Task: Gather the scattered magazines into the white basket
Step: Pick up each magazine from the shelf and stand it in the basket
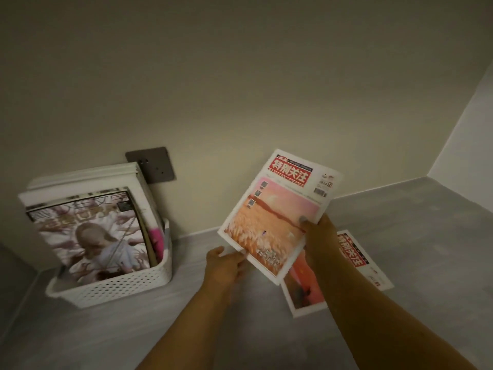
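Note:
Both hands hold one magazine [274,214] with a red title block and an orange field picture, lifted off the floor at mid-frame. My left hand [225,265] grips its lower left corner. My right hand [318,236] pinches its right edge, thumb on the cover. A second magazine [354,265] of the same title lies flat on the grey floor under my right forearm, partly hidden. The white perforated basket [120,287] stands to the left against the wall, with several magazines [90,231] upright in it.
A dark wall socket plate [152,165] sits on the beige wall just behind the basket. The grey floor [426,236] meets a wall corner at the right. Bare floor lies between the basket and my hands.

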The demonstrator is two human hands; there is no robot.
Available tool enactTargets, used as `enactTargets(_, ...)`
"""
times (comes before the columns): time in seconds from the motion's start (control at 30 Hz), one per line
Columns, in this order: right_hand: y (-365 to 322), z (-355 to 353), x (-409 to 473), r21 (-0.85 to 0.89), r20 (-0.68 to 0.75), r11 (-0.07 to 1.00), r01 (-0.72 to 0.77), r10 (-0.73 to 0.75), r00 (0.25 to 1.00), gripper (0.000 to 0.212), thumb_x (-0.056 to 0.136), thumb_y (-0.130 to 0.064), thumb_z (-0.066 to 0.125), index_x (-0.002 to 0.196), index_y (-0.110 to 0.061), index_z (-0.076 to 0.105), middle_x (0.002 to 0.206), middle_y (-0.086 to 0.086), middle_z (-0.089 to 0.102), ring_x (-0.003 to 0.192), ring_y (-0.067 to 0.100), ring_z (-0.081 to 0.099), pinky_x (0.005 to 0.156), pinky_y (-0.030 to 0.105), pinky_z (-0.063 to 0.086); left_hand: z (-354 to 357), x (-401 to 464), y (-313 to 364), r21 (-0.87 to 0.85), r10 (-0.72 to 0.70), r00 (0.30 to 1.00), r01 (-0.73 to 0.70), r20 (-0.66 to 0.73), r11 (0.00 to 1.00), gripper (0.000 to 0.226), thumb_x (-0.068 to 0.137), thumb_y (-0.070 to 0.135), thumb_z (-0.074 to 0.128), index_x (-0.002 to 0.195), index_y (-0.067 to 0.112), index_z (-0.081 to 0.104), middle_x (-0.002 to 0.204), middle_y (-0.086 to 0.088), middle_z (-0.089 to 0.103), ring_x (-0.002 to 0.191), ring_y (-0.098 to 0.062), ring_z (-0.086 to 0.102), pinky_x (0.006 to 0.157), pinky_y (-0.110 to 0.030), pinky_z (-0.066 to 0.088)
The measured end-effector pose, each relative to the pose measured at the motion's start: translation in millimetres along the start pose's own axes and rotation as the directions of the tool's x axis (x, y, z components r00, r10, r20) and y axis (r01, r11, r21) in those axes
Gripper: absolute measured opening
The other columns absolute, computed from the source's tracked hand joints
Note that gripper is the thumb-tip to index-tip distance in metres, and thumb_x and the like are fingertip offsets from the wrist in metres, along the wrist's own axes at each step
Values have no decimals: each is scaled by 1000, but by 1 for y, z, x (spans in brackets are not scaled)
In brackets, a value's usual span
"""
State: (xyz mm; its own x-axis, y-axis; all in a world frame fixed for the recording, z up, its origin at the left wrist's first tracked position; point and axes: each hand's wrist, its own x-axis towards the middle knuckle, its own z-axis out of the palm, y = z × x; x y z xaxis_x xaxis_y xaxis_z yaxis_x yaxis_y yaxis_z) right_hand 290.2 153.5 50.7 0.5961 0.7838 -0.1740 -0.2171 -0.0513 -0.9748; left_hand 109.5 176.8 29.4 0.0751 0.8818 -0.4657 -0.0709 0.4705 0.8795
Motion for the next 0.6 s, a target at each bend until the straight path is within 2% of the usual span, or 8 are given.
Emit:
enactTargets(0.07, -9, 11, -16, -44, 83, 994, 98, -94, 992, 17, 91, -8, 53, 104, -17, 60, 95, 6, 70, 89, 25, 68, 73, 41, 57, -33, 0, 11, 156, 109, 979, -82, -174, 984, 67, 82, 20, 72, 140, 17, 37, 125, 1, 50, 117, -26, 53, 99, -40, 45)
enactTargets(0.13, -15, 23, -28, -63, 199, 986, 154, -138, 970, 6, 89, -14, 59, 92, -18, 62, 84, 4, 70, 79, 23, 70, 69, 38, 59, -62, -5, 29, 212, 235, 954, -195, -186, 958, 60, 83, 25, 70, 137, 21, 45, 134, 1, 52, 121, -24, 51, 101, -43, 44)
enactTargets(0.2, -18, 38, -39, -91, 291, 980, 175, -142, 946, 5, 90, -18, 60, 92, -22, 62, 86, 0, 72, 78, 20, 72, 66, 33, 59, -83, -13, 48, 267, 315, 937, -268, -153, 926, 53, 86, 28, 67, 136, 21, 49, 134, 4, 54, 119, -20, 52, 99, -39, 45)
enactTargets(0.27, -16, 57, -47, -173, 337, 963, 209, -142, 931, 8, 91, -20, 59, 99, -23, 61, 96, 0, 71, 83, 19, 71, 64, 26, 59, -100, -20, 64, 319, 357, 926, -304, -124, 898, 50, 89, 32, 63, 135, 21, 48, 124, 7, 57, 112, -18, 56, 89, -33, 46)
enactTargets(0.33, -13, 78, -58, -189, 364, 959, 209, -129, 922, 16, 92, -19, 58, 108, -18, 60, 102, 2, 70, 87, 19, 70, 67, 27, 59, -116, -29, 74, 316, 392, 916, -347, -88, 883, 31, 92, 29, 58, 121, 18, 58, 99, 6, 66, 85, -13, 63, 70, -25, 51)
enactTargets(0.4, -11, 101, -68, -179, 375, 961, 212, -133, 917, 22, 92, -18, 59, 114, -15, 60, 106, 3, 70, 93, 22, 68, 76, 33, 59, -138, -37, 79, 328, 433, 889, -368, -150, 870, 20, 95, 25, 54, 102, 9, 63, 73, 1, 62, 60, -11, 54, 55, -23, 44)
enactTargets(0.47, -11, 124, -79, -186, 378, 953, 238, -154, 913, 22, 92, -18, 59, 114, -14, 59, 108, 3, 69, 97, 23, 66, 83, 37, 56, -163, -43, 84, 355, 452, 864, -360, -221, 863, 26, 97, 25, 51, 89, 1, 60, 63, -5, 58, 55, -16, 50, 55, -26, 45)
enactTargets(0.6, -16, 168, -93, -232, 399, 899, 372, -260, 879, 10, 96, -22, 53, 101, -18, 60, 95, 0, 66, 89, 21, 65, 76, 30, 51, -205, -54, 105, 402, 554, 789, -431, -267, 808, 31, 97, 28, 48, 77, 6, 56, 69, -7, 62, 65, -22, 58, 67, -37, 54)
